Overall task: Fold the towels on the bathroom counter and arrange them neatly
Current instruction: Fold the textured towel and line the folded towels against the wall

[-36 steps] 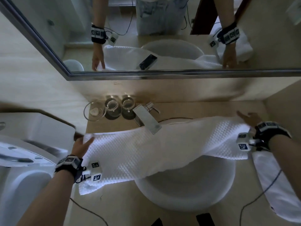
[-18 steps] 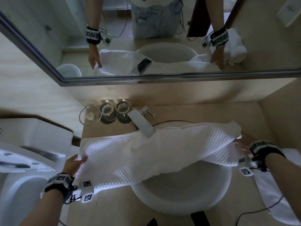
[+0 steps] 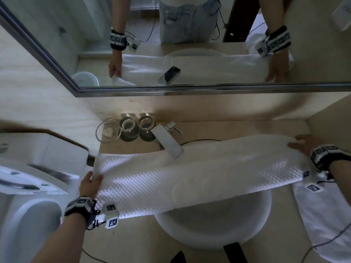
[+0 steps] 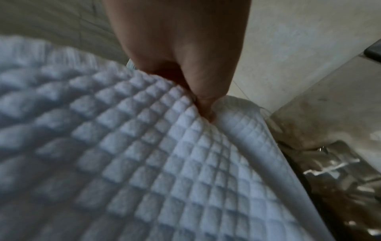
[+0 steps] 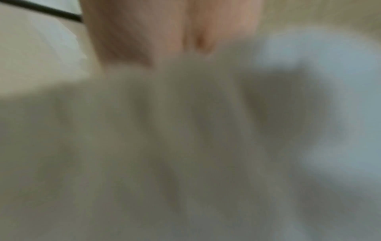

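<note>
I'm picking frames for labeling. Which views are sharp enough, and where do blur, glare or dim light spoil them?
Head view: dim, edges bent by the wide lens, but the waffle towel, faucet and left hand read clearly. Left wrist view: fingers pinching the towel's weave are sharp, the near cloth soft. Right wrist view: smeared throughout; only the right hand is recognizable.

Both bare forearms reaching forward and spread wide apart, each wrist wrapped in a black band with small white marker tags. Left hand [image 3: 90,184] at the lower left, thumb on top and fingers curled under, pinching the edge of the white waffle-textured cloth towel [image 3: 190,173]; pinch seen close in the left wrist view, left hand [image 4: 181,53] closing on the towel [image 4: 144,163]. Right hand [image 3: 303,144] at the far right, holding the other end, thumb lying on top. Right wrist view too blurred to tell finger pose.
</note>
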`<action>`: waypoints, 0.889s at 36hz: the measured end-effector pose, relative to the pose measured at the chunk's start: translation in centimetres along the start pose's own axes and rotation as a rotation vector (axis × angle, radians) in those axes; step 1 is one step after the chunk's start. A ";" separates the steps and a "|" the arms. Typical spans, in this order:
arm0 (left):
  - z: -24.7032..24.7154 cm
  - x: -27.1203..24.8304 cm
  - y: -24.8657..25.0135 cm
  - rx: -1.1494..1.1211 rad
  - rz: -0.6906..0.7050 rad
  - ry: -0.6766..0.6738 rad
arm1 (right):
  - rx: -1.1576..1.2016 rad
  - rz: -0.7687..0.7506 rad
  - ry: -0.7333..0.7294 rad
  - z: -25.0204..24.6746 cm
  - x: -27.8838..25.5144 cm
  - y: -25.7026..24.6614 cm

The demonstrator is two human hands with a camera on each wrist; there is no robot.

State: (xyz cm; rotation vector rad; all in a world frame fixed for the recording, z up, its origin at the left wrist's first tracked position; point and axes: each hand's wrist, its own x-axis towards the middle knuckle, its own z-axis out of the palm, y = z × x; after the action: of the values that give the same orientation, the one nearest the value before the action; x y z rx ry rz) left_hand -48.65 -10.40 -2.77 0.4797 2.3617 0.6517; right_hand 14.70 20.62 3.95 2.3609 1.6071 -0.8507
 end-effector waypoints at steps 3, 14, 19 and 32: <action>0.6 -0.1 -0.6 0.057 -0.042 -0.008 | -0.043 0.045 -0.025 1.2 -0.3 0.8; -1.0 -0.7 -2.7 -0.028 -0.172 -0.244 | -0.126 0.039 -0.119 4.2 1.9 1.9; -0.2 -1.5 -2.6 -0.033 -0.016 -0.089 | -0.100 -0.077 0.083 2.8 3.8 1.7; 1.4 -1.3 1.9 0.523 0.148 0.143 | -0.213 -0.060 0.312 5.5 0.1 -2.8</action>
State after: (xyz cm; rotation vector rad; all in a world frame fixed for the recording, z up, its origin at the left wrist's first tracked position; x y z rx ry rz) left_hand -46.45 -8.98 -2.05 0.8629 2.6473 0.1201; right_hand 10.28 19.48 -0.12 2.3900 1.7862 -0.3080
